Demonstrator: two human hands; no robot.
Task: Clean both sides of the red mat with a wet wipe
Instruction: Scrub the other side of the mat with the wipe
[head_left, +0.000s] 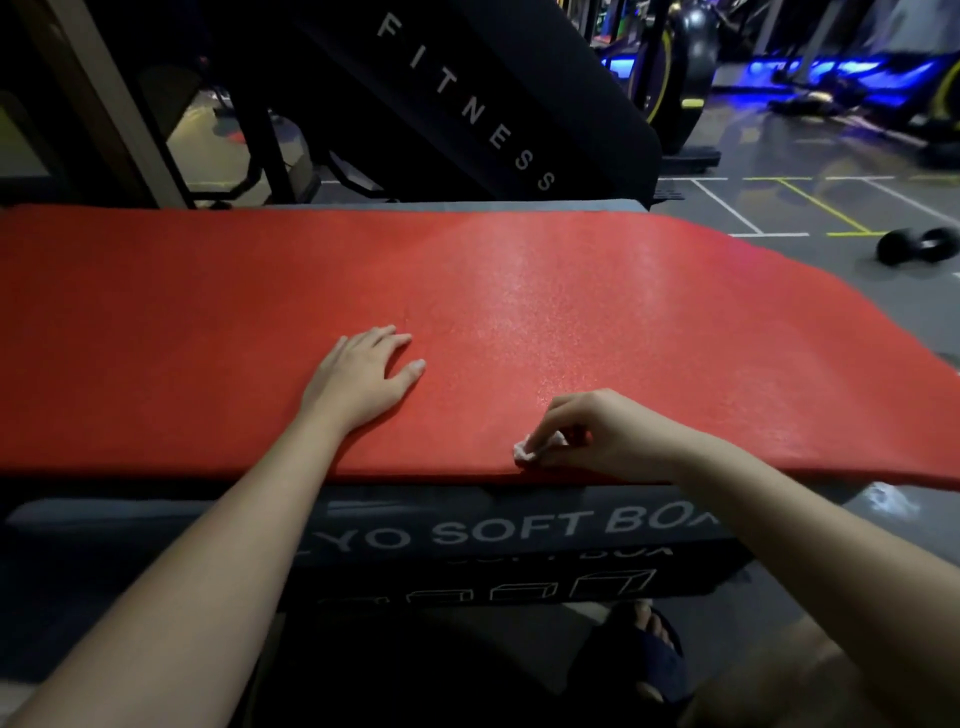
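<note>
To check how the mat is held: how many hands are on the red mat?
2. The left hand lies flat on the red mat, near its middle. The right hand pinches the wet wipe at the near edge.

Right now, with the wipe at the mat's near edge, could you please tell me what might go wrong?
The wipe, pinched by the right hand, sits at the near edge of the red mat, so a stroke could slip off it. The mat overhangs the soft box on the right, and only the left hand presses it flat, so hard wiping might drag it askew.
</note>
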